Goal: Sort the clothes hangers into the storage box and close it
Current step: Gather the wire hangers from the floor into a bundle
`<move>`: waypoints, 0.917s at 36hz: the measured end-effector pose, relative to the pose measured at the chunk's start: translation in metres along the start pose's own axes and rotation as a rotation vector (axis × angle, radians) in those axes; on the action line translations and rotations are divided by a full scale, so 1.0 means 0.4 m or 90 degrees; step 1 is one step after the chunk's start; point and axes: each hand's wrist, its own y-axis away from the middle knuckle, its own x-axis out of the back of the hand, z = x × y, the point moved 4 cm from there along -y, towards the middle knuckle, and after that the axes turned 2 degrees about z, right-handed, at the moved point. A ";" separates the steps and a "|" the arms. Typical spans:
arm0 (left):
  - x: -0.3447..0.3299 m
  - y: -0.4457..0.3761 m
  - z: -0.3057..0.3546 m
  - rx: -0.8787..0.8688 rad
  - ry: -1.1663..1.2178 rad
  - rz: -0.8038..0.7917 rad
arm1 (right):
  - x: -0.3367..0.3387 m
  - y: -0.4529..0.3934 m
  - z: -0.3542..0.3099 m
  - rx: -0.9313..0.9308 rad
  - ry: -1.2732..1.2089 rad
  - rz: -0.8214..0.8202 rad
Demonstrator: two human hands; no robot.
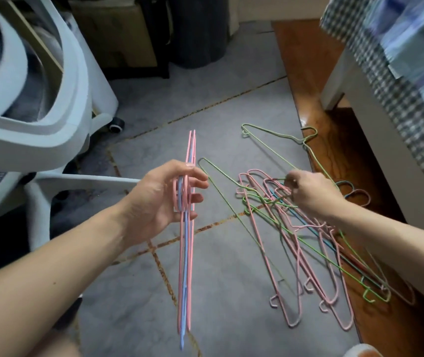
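Hangers (308,243), thin wire ones in pink, green and blue, lay in a tangled heap on the grey tiled floor (231,119), spilling to the right onto a strip of wooden flooring (306,60). My left hand (164,199) held a bundle of hangers (186,266) edge-on above the tiles, several pink and at least one blue, its grip curled round their hook ends with the thumb across the front and the fingertips showing on the far side. The bundle ran from near to far, its long ends reaching past my wrist toward me. My right hand (308,191) was down at the far end of the heap, its grip pinched on the hook of one wire among the crossed pink and green ones; which hanger it belonged to I could not tell. One green hanger (280,143) lay apart at the far edge of the heap, its hook on the wood. A white office chair (51,119) stood at the left, one castor (116,124) on the tiles. Checked cloth (391,81) hung at the far right over a white bed frame (355,104).
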 end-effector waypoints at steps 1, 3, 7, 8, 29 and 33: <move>0.009 -0.002 0.004 0.001 0.003 0.012 | 0.043 0.002 -0.029 0.044 0.039 0.066; 0.030 -0.004 0.021 -0.002 0.008 0.044 | 0.122 0.012 -0.092 0.124 0.111 0.189; 0.074 -0.009 0.062 0.008 -0.011 0.100 | 0.242 0.036 -0.182 0.187 0.219 0.326; 0.085 -0.009 0.070 0.014 -0.020 0.109 | 0.261 0.039 -0.191 0.183 0.230 0.335; 0.033 -0.016 0.035 -0.024 0.123 -0.079 | 0.268 0.149 -0.337 0.668 -0.022 0.311; 0.014 -0.020 0.018 -0.041 0.089 -0.048 | 0.246 0.181 -0.403 0.683 -0.073 0.301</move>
